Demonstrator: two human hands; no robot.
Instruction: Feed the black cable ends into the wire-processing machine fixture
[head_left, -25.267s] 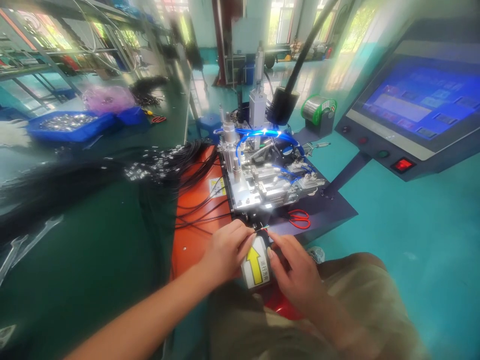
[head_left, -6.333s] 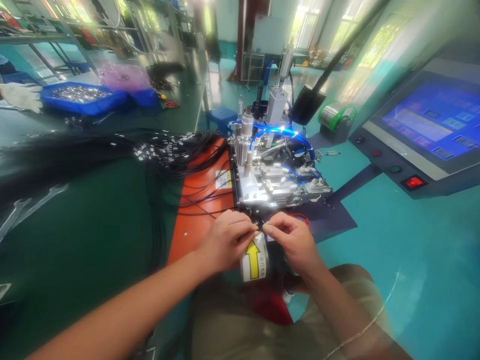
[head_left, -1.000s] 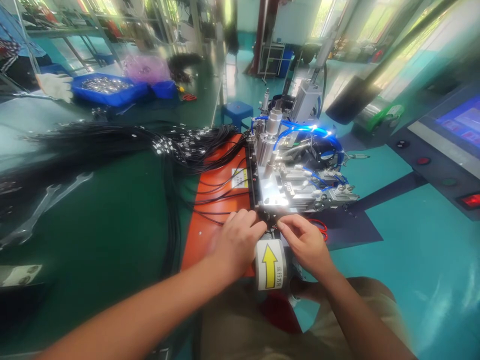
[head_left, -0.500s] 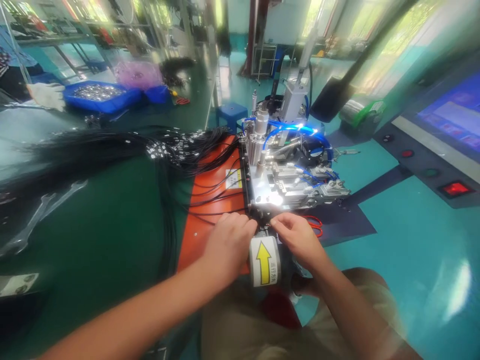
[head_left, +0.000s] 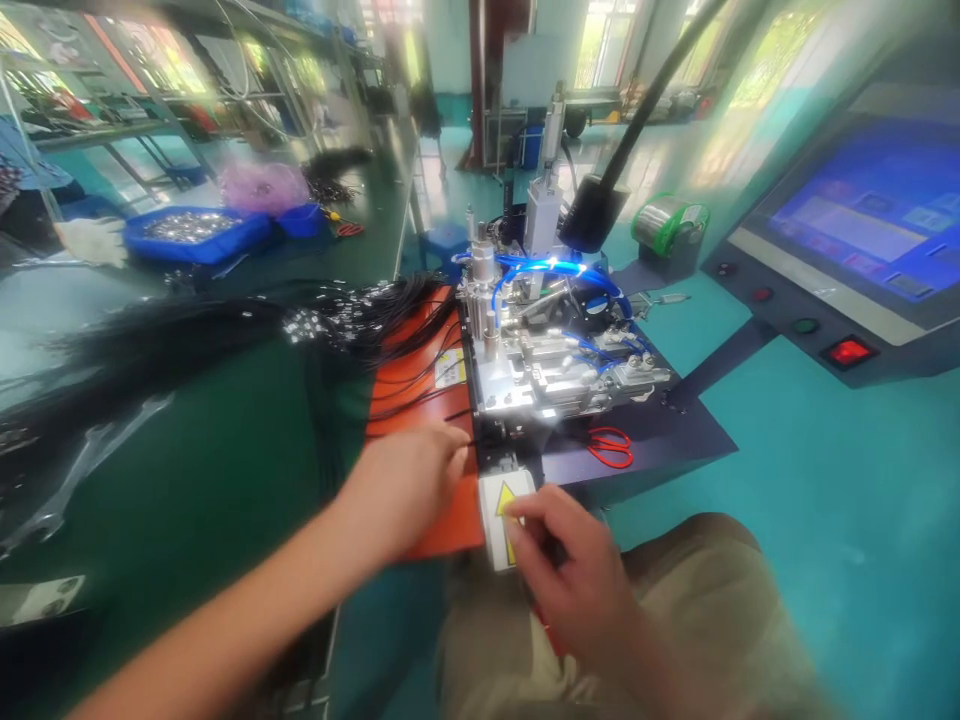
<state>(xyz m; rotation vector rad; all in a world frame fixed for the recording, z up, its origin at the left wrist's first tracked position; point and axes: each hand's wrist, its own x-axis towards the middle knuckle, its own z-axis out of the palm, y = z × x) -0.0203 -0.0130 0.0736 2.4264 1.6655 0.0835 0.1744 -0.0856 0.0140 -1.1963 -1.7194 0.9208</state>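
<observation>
My left hand (head_left: 409, 480) is closed in a pinch on a black cable at the near left side of the metal machine (head_left: 540, 370). Beneath that hand lies an orange board (head_left: 442, 525), with several black cables (head_left: 409, 408) running across it into the machine. In front of the white label with a yellow arrow (head_left: 491, 520) is my right hand (head_left: 574, 560), thumb and forefinger pressed together. Whatever it may hold is too small to make out.
Red-handled scissors (head_left: 611, 447) lie on the dark base plate right of my hands. A screen panel (head_left: 862, 220) stands at the right, near a green wire spool (head_left: 667, 225). On the left are a cable bundle (head_left: 150, 340), wrenches (head_left: 82, 470) and a blue tray (head_left: 142, 240).
My hands have moved apart. The left shifted left, away from the machine's near end; the right came down and nearer to me. The camera view has turned slightly.
</observation>
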